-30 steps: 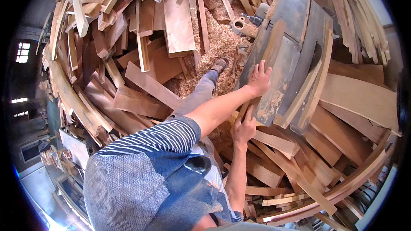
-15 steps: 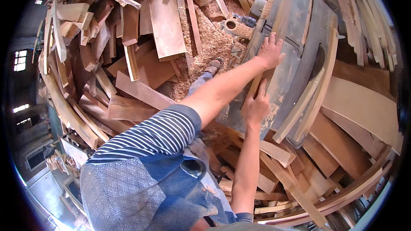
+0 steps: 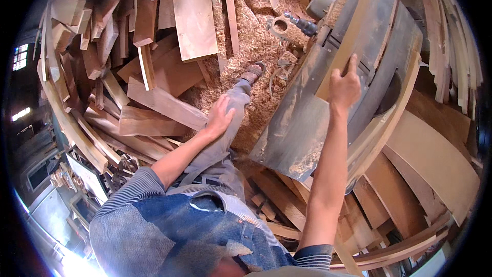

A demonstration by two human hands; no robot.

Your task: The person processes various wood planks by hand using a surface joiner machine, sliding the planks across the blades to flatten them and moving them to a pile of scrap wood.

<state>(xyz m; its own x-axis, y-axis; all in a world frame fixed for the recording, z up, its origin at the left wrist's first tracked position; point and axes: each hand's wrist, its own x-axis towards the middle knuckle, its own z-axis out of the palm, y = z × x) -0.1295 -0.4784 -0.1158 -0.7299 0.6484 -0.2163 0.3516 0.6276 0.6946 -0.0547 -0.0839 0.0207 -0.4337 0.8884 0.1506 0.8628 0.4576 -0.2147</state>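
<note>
A long pale wooden plank (image 3: 353,31) lies lengthwise on the grey metal bed of a woodworking machine (image 3: 302,123), running away toward the top right. My right hand (image 3: 344,86) presses on the plank's near end, arm stretched out, index finger pointing forward along the wood. My left hand (image 3: 220,118) hangs over my grey trouser leg, away from the machine, fingers loosely spread and holding nothing. My foot in a sandal (image 3: 252,73) stands in the sawdust (image 3: 251,46) just left of the machine.
Heaps of offcut boards surround me: a wide flat board (image 3: 193,15) at the top, slanted planks (image 3: 164,102) on the left, curved planks (image 3: 435,159) on the right. A small motor (image 3: 307,23) and a round wooden piece with a hole (image 3: 280,25) lie beyond the sawdust.
My left hand has come off the plank and dropped left beside my leg. My right hand has slid farther along the machine bed, moving the plank away from me.
</note>
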